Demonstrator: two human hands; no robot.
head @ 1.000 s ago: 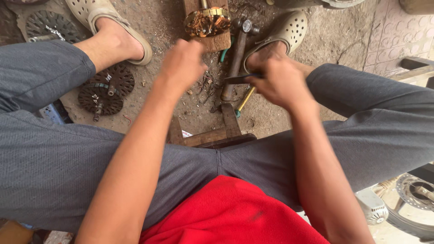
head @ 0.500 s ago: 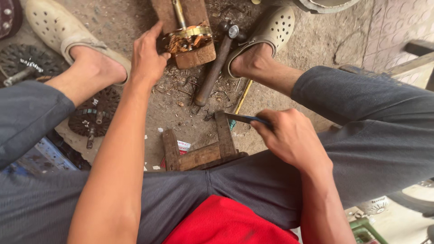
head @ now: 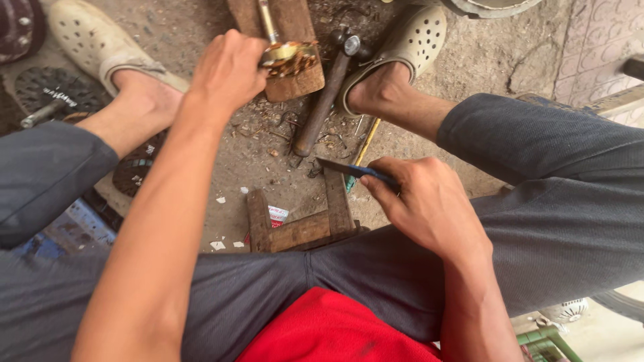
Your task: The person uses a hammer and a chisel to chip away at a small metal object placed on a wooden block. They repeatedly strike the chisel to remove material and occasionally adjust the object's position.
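**Left hand now on the copper-wound part; right hand drops back with the blade**

Dirt floor (head: 201,40) of a workshop, littered with scraps, seen from above your knees. Since a second ago your left hand (head: 225,70) has gone from mid-floor up toward the floor's far edge and now closes around the copper-wound part (head: 290,59) resting on the wooden block (head: 298,23); fingers curl over it, thumb side hidden, so the exact grip is unclear. Your right hand (head: 422,204) has pulled back toward your lap and pinches a thin dark blade (head: 352,171) with a blue grip, tip pointing left. The two hands are now well apart, so, as a judgement, the blade is not at the part: holding comes first.

Around: a hammer (head: 325,100) lies just right of the block, head near your right foot (head: 382,84) in a perforated clog. A yellow-handled tool (head: 365,141) lies under the blade. A wooden frame (head: 302,224) sits near your lap. Slotted metal discs (head: 47,94) lie by your left foot (head: 134,100).

In the way: the hammer handle crosses between blade and block.
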